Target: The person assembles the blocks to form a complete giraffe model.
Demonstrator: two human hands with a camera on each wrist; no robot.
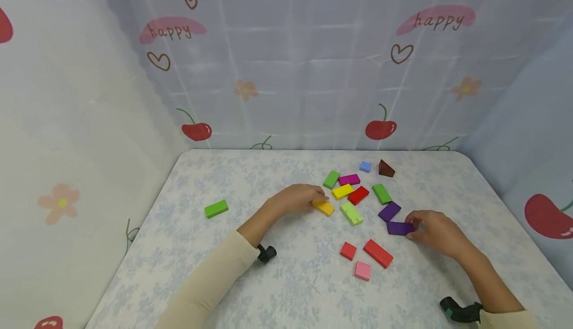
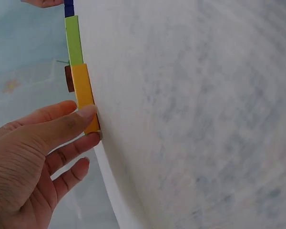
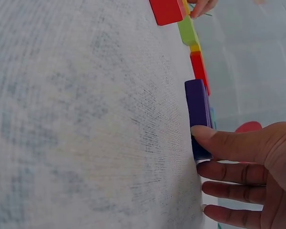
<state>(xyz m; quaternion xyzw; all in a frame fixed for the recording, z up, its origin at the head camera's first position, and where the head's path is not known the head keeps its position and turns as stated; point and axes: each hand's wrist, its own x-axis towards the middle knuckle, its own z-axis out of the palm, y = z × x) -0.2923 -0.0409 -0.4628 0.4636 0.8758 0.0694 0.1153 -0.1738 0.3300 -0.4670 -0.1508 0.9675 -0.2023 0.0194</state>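
left grip (image 1: 299, 198) narrowed to a pinch, thumb and finger holding an orange block (image 1: 323, 207); right grip (image 1: 436, 232) likewise drawn in, holding a purple block (image 1: 400, 228).

progress: work in hand appears to be block handling, both sides at once. no stack or tidy row seen; a loose cluster lies flat on the bench (image 1: 170, 269), including a yellow block (image 1: 342, 191), magenta block (image 1: 349, 179) and brown wedge (image 1: 386, 168). well apart to the left, a lone green block (image 1: 216, 209); nearer the person, a long red block (image 1: 378, 254), small red block (image 1: 348, 251) and pink block (image 1: 362, 271), all unheld. judged unfinished; fraction done cannot be told.

position: orange block taken at its left end, free end just beside the lime block (image 1: 351, 214). purple block taken at its right end, free length pointing left, a second purple block (image 1: 389, 211) just beyond; contact between the purples unclear. bench clearance under either held block: cannot tell.
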